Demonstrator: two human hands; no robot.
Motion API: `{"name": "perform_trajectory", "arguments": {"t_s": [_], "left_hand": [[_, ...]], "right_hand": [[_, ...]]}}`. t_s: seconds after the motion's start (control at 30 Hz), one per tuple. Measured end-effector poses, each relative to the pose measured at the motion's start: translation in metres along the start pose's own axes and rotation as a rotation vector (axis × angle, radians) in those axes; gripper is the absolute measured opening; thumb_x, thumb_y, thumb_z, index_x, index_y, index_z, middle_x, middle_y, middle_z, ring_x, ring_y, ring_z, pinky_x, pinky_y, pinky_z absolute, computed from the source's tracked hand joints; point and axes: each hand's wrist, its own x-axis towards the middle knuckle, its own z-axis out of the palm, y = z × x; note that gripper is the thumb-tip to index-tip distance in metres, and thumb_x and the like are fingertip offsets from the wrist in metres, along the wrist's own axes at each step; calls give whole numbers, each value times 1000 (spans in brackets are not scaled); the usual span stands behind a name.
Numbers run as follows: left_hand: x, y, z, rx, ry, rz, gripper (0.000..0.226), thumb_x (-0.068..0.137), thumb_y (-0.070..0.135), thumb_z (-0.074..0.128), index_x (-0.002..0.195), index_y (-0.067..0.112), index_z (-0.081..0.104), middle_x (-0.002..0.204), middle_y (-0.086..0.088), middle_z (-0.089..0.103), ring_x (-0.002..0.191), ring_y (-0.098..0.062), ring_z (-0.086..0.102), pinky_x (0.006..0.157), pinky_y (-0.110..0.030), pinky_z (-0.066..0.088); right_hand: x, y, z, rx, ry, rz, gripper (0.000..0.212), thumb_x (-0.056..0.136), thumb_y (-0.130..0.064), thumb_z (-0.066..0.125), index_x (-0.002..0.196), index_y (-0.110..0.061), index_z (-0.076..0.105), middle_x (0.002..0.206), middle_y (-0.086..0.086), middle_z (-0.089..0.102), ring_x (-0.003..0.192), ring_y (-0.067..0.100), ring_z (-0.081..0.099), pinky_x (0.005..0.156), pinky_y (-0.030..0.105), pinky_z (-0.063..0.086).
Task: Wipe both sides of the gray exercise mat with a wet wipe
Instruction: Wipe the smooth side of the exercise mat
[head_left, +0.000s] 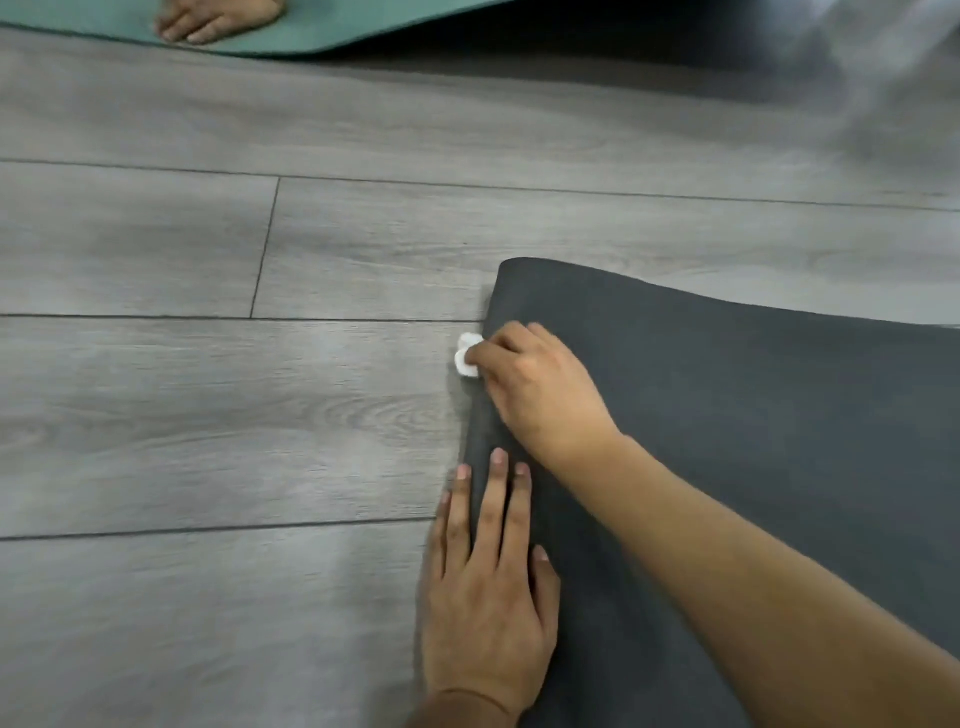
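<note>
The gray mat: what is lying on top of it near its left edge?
On the gray mat the left hand presses flat at the edge, and the right hand grips a white wet wipe there. The hand covers most of the wipe.

Wet wipe (466, 355) at mat (753, 415) left edge, left hand (488, 597) nearer

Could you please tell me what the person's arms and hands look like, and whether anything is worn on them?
Both are bare: no sleeves, gloves, rings or watch show. The left hand has short, unpainted nails; the right hand shows with a long bare forearm.
</note>
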Motion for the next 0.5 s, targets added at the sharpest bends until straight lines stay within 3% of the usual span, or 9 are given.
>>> {"name": "perform_trajectory", "arguments": {"t_s": [0.1, 0.23, 0.37, 0.5], "left_hand": [[0, 0, -2, 2, -7, -2, 67, 93, 33, 44, 158, 18, 36, 169, 2, 23, 155, -29, 22, 119, -46, 28], [-1, 0, -3, 10, -33, -7, 68, 94, 34, 43, 159, 19, 33, 169, 3, 21, 156, -28, 19, 118, -45, 28], [-1, 1, -3, 14, -46, -17, 68, 95, 35, 41, 160, 20, 31, 170, 3, 19, 157, -27, 16, 118, -46, 28], [-2, 1, -2, 21, -52, -42, 67, 95, 35, 39, 160, 22, 31, 170, 4, 19, 157, -25, 17, 116, -46, 30]], "right_hand": [[46, 31, -2, -58, 106, 156, 18, 80, 2, 61, 86, -12, 70, 81, 11, 56, 72, 33, 53, 57, 36, 42], [76, 52, -7, -15, 79, 417, 28, 90, -4, 48, 100, -17, 71, 101, 12, 60, 93, 31, 56, 69, 29, 35], [17, 30, -20, 94, 219, 372, 18, 90, -7, 56, 96, -17, 69, 90, 5, 61, 80, 25, 56, 68, 27, 36], [-58, -2, -24, 159, 129, 313, 16, 92, -10, 60, 102, -18, 70, 95, -3, 62, 83, 17, 54, 75, 25, 43]]}}
